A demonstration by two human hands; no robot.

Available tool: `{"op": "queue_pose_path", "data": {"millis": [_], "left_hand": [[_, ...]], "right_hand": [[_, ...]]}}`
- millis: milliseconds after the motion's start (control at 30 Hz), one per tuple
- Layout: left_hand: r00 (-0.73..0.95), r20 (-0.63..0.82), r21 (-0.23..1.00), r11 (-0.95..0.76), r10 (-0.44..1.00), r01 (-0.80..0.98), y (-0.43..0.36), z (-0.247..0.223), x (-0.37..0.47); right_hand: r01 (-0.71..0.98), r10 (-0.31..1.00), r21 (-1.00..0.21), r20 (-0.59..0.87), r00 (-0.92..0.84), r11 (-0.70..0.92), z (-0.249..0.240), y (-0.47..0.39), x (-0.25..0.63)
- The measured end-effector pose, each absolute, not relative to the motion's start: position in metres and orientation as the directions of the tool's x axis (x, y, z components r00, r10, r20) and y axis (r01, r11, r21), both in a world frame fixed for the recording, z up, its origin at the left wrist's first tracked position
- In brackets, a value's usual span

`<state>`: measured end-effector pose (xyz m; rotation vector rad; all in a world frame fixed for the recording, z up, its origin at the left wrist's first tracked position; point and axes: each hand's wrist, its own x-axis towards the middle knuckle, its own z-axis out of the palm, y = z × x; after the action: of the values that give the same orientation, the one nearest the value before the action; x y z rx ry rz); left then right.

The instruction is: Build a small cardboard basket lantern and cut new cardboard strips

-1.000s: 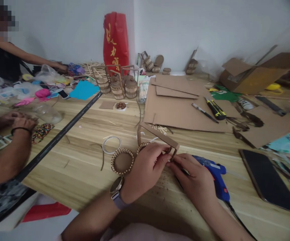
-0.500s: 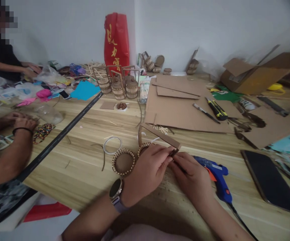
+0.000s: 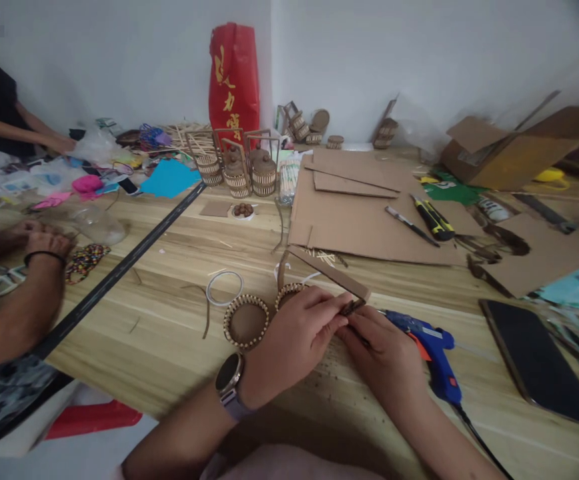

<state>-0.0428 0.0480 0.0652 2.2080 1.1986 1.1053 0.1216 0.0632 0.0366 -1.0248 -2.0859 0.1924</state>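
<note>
Both hands meet over the table, pinching a bent brown cardboard strip (image 3: pixel 330 270) near its folded corner. My left hand (image 3: pixel 294 340), with a watch on the wrist, closes on the strip from the left. Fingers of my right hand (image 3: pixel 387 347) grip its lower end, partly hidden. One long arm of the strip slants up and left to a second fold. Beside my left hand sits a small round basket (image 3: pixel 226 327) with a beaded-looking rim. Another round basket (image 3: pixel 289 289) is partly covered by that hand. A blue glue gun (image 3: pixel 439 357) lies right of my right hand.
A white ring (image 3: pixel 208 293) lies behind the baskets. Cardboard sheets (image 3: pixel 349 227), a utility knife (image 3: pixel 432 217) and a phone (image 3: pixel 539 360) lie to the right. Finished-looking handled baskets (image 3: pixel 262 179) stand at the back. Another person's hands (image 3: pixel 44 243) are at left, beyond a black strip (image 3: pixel 129 263).
The bent cardboard strip has shifted slightly right and tilted between my fingers. Both hands keep their hold. The standing person at far left has moved a little left.
</note>
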Motion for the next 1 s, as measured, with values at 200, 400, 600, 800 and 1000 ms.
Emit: {"op": "queue_pose_path", "data": {"millis": [200, 400, 600, 800, 1000], "left_hand": [[0.335, 0.44, 0.591, -0.55, 0.833, 0.59, 0.049, 0.065, -0.052], [0.331, 0.27, 0.43, -0.421, 0.904, 0.799, 0.047, 0.041, -0.063], [0.412, 0.118, 0.301, -0.428, 0.904, 0.852, 0.042, 0.031, -0.053], [0.384, 0.144, 0.346, -0.41, 0.912, 0.844, 0.044, 0.021, -0.05], [0.37, 0.182, 0.371, -0.412, 0.911, 0.832, 0.046, 0.013, -0.048]], "right_hand": [[0.61, 0.724, -0.436, 0.582, -0.37, 0.662, 0.035, 0.063, 0.12], [0.66, 0.729, -0.39, 0.577, -0.369, 0.643, 0.034, 0.063, 0.121], [0.691, 0.744, -0.371, 0.56, -0.366, 0.62, 0.035, 0.063, 0.12], [0.68, 0.722, -0.361, 0.587, -0.366, 0.638, 0.035, 0.065, 0.118], [0.663, 0.72, -0.376, 0.587, -0.37, 0.647, 0.034, 0.068, 0.117]]}}
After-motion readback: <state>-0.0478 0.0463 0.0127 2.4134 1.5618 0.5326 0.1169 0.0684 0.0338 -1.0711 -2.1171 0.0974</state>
